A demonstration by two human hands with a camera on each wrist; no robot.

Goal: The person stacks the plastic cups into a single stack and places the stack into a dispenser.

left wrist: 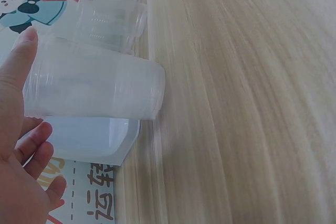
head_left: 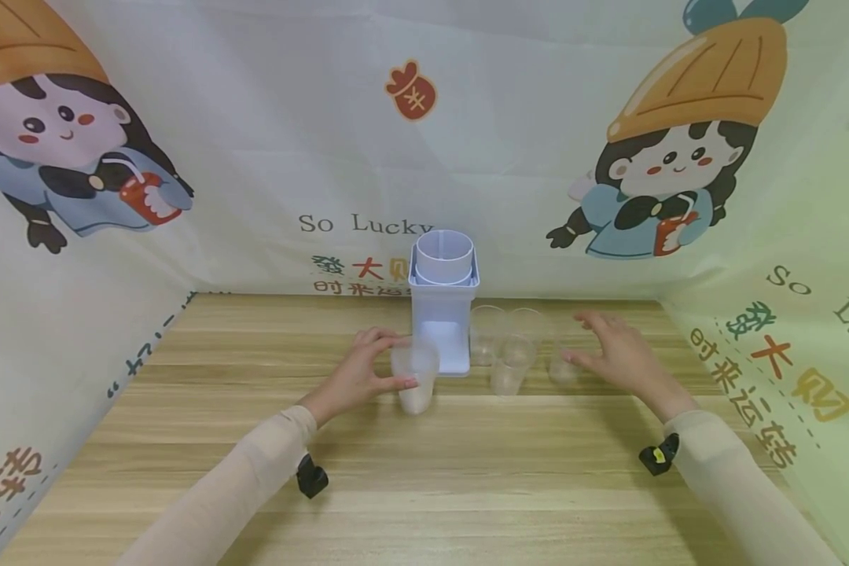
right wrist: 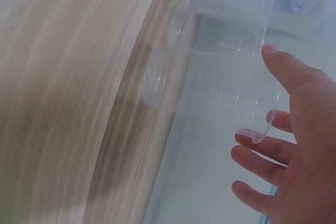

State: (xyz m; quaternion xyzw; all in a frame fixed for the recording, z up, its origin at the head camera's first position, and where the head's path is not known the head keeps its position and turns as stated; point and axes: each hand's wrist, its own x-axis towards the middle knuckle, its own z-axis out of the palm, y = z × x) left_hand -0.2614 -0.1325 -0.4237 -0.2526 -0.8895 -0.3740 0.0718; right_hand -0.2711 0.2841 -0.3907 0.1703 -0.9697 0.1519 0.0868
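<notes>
My left hand (head_left: 361,373) holds a cloudy stack of clear plastic cups (head_left: 416,377) near the rim, thumb on one side and fingers on the other. In the left wrist view this stack (left wrist: 100,80) shows close rim lines, its base near the wooden table. On the right, my right hand (head_left: 619,358) is spread around the upper part of a single clear cup (head_left: 563,368). Seen from the right wrist, the thumb (right wrist: 291,69) is right at that cup's rim and the other fingers are loosely apart below it. Several more clear cups (head_left: 508,377) stand between the hands.
A pale blue-white cup holder (head_left: 442,314) with a round upper ring stands at the back middle of the wooden table (head_left: 439,487). Printed cloth (head_left: 290,118) hangs behind and along both sides. Each wrist wears a small black camera (head_left: 312,476).
</notes>
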